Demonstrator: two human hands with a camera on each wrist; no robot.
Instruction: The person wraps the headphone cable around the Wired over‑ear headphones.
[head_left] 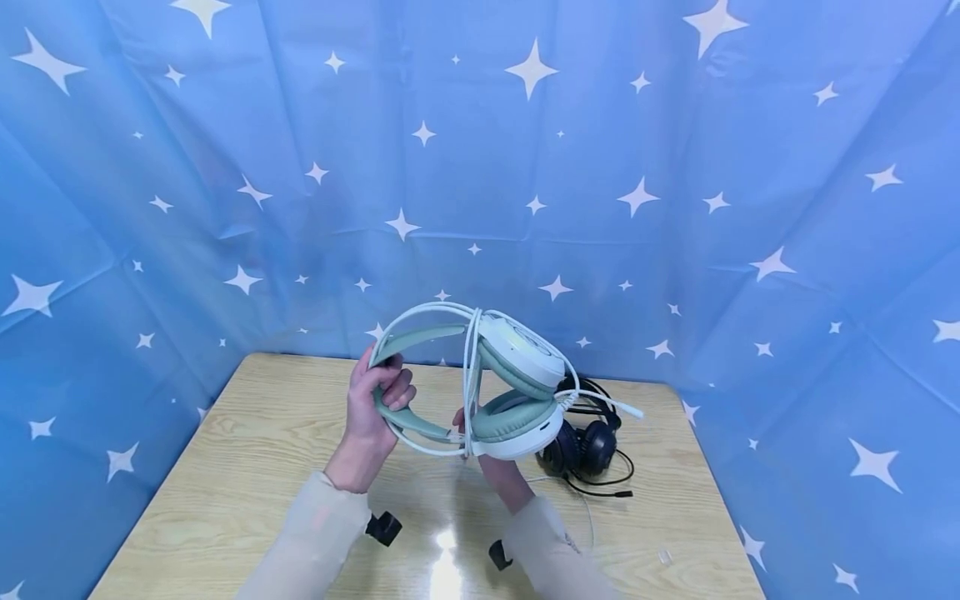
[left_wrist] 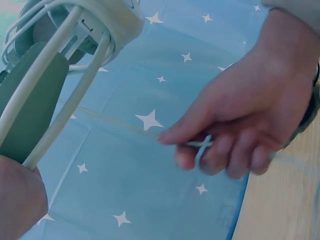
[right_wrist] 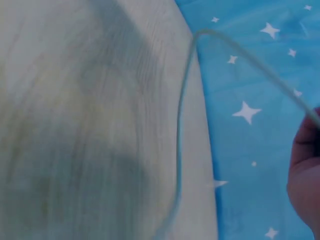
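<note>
My left hand (head_left: pixel 375 408) grips the headband of white and pale green headphones (head_left: pixel 517 346) above the table. The ear cups point right, and a thin white microphone boom sticks out beside them. White cable (head_left: pixel 470 375) runs in several strands around the headband close to the cups. Behind the headphones, my right hand (left_wrist: pixel 240 130) pinches a length of this cable between thumb and fingers, as the left wrist view shows; the head view mostly hides that hand. In the right wrist view the cable (right_wrist: pixel 179 140) bends over and hangs from the right hand (right_wrist: pixel 306 180).
A black headset (head_left: pixel 592 446) with its own microphone and cable lies on the wooden table (head_left: pixel 225 475), to the right behind the headphones. A small clear piece (head_left: pixel 665 557) lies near the front right. A blue star-patterned curtain (head_left: pixel 480 183) surrounds the table's back and sides.
</note>
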